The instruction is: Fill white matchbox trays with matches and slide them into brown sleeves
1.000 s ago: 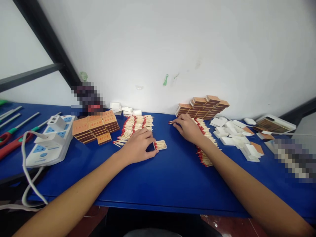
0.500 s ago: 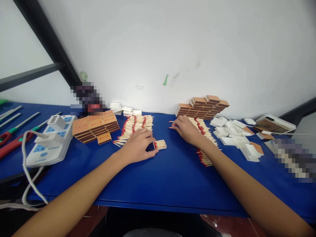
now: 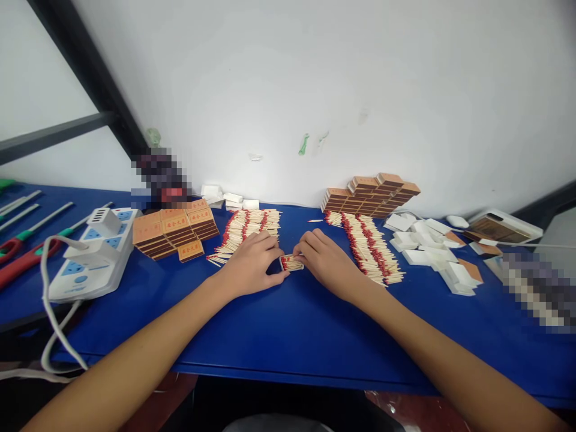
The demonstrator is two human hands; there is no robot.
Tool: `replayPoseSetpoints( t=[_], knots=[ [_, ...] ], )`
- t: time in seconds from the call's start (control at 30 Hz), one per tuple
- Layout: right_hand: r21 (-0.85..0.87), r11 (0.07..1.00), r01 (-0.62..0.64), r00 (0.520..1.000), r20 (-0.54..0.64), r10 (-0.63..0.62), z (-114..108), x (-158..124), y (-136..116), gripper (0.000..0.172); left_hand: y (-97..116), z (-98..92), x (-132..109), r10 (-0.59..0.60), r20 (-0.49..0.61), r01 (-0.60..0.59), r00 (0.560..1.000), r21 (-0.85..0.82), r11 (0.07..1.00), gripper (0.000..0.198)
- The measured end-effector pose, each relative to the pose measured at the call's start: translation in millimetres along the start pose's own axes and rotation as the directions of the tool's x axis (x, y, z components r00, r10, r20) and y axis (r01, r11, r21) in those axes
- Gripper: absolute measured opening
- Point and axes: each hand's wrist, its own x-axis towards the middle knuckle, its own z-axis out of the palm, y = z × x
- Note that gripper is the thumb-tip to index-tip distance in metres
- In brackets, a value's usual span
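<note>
Between my hands a small white matchbox tray [image 3: 291, 263] lies on the blue table [image 3: 279, 330], with red-tipped matches in it. My left hand [image 3: 254, 264] grips the tray's left end between thumb and fingers. My right hand [image 3: 326, 261] has its fingertips pinched together at the tray's right end; whether a match is between them is hidden. Rows of loose matches lie behind my left hand [image 3: 249, 227] and beyond my right hand [image 3: 369, 246]. One single match [image 3: 315, 221] rests apart on the table behind my right hand.
Stacked matchboxes stand at left [image 3: 173, 228] and back right [image 3: 371, 195]. White empty trays [image 3: 423, 243] are scattered on the right, with a few [image 3: 222, 197] at the back. A power strip [image 3: 96, 258] with cables and red-handled tools [image 3: 31, 258] occupy the far left.
My right hand has moved left and nearer, from beside the single matches behind to the tray's right end. My left hand stays at the tray. One match remains where two lay near my right fingertips.
</note>
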Motion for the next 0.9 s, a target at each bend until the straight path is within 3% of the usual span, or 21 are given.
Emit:
replayPoseSetpoints(
  t=[0.17,0.27,0.47,0.63,0.8,0.9],
  knots=[
    [0.025,0.999,-0.025,1.0,-0.016,0.025,2,3,-7,0.026,0,-0.3,0,-0.003,0.006,0.003,1.0,0.002,1.0,0.028],
    [0.091,0.995,-0.046,0.999,-0.022,0.049,-2,2,2,0.026,0,0.3,0,-0.004,-0.003,0.004,1.0,-0.008,1.0,0.027],
    [0.03,0.969,-0.247,0.968,-0.031,0.248,10,2,68,0.029,0,1.3,0,-0.012,0.004,0.012,1.0,-0.039,0.999,0.026],
    [-0.113,0.954,-0.276,0.955,0.076,0.286,32,10,111,0.024,-1,0.9,0,-0.015,0.015,0.016,1.0,-0.04,0.999,0.027],
    [-0.108,0.961,-0.255,0.935,0.225,0.273,31,21,111,0.025,-1,-0.8,0,-0.02,0.024,0.021,1.0,-0.041,0.999,0.026],
    [-0.088,0.973,-0.214,0.947,0.225,0.229,18,22,97,0.026,0,-1.5,0,-0.018,0.023,0.018,1.0,-0.034,0.999,0.027]
  ],
)
